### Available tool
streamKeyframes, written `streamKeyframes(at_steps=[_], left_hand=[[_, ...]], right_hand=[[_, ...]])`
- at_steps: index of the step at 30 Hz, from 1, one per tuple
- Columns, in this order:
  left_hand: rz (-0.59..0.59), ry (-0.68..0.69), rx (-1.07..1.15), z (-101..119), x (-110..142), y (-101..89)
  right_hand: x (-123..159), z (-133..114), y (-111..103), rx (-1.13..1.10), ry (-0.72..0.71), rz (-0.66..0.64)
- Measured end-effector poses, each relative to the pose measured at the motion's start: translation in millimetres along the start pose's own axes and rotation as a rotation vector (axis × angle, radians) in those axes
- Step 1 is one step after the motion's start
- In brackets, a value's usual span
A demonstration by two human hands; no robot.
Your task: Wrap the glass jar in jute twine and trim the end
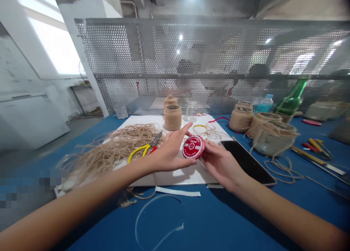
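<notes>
A round red lid (193,147) with white print faces me at the middle of the view. The fingers of my right hand (218,158) are closed on its right side; whether a jar is attached behind it is hidden. Around the lid's left side, my left hand (171,151) is spread, its thumb by the lower edge and its fingers above. I cannot tell whether the left hand presses on it. Scissors (146,148) with yellow and red handles lie left of the lid, beside a heap of loose twine (117,145). Behind stands a twine-wrapped jar (173,119).
A black tablet (243,160) lies right of my right hand. Further right are twine-wrapped jars (242,120), a glass jar (273,138), a green bottle (292,98) and several tools (318,149). A perforated metal screen (153,61) closes off the back. A white strip (177,191) lies in front.
</notes>
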State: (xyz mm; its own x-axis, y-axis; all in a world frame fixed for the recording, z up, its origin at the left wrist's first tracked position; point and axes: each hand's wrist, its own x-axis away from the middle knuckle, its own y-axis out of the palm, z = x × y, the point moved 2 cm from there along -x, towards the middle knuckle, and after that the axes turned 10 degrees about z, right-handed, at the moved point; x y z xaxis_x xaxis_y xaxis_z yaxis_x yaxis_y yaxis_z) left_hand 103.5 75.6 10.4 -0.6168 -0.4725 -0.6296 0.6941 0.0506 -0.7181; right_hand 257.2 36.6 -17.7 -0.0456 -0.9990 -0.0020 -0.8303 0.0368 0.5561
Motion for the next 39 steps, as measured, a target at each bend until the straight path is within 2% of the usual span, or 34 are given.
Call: streamKeyframes(at_steps=[2,5,9,15,20,27,29,32,36,39], left_hand=[[0.009,-0.007,0.007,1.5,-1.2,-2.7],[0.019,-0.027,-0.042,2.4,-0.6,-7.5],[-0.068,-0.036,-0.241,-3.8,2.1,-5.9],[-0.215,0.087,-0.507,-13.3,1.6,12.2],[-0.26,0.151,-0.524,-15.4,1.6,21.1],[-0.315,0.1,-0.518,-22.8,6.1,25.0],[-0.318,0.097,-0.515,-23.9,5.4,25.0],[-0.296,0.095,-0.496,-23.0,2.5,22.5],[-0.218,0.1,-0.494,-15.6,-1.6,18.1],[-0.18,0.117,-0.479,-4.9,-3.1,18.5]], right_hand=[[-3.0,1.4,-2.6,0.074,0.019,-0.063],[-12.2,2.7,-11.5,0.398,0.01,-0.18],[-30.5,-4.4,-29.3,0.637,-0.046,-0.172],[-42.5,-26.9,-39.1,0.944,-0.184,-0.204],[-38.9,-38.0,-35.9,1.093,-0.279,-0.246],[-29.6,-68.2,-24.4,1.142,-0.334,-0.311],[-25.4,-77.2,-23.5,1.199,-0.375,-0.321],[-16.8,-80.2,-29.2,1.461,-0.443,-0.388],[-6.2,-63.6,-46.3,1.837,-0.429,-0.605],[-4.4,-52.3,-54.2,1.925,-0.491,-0.62]])
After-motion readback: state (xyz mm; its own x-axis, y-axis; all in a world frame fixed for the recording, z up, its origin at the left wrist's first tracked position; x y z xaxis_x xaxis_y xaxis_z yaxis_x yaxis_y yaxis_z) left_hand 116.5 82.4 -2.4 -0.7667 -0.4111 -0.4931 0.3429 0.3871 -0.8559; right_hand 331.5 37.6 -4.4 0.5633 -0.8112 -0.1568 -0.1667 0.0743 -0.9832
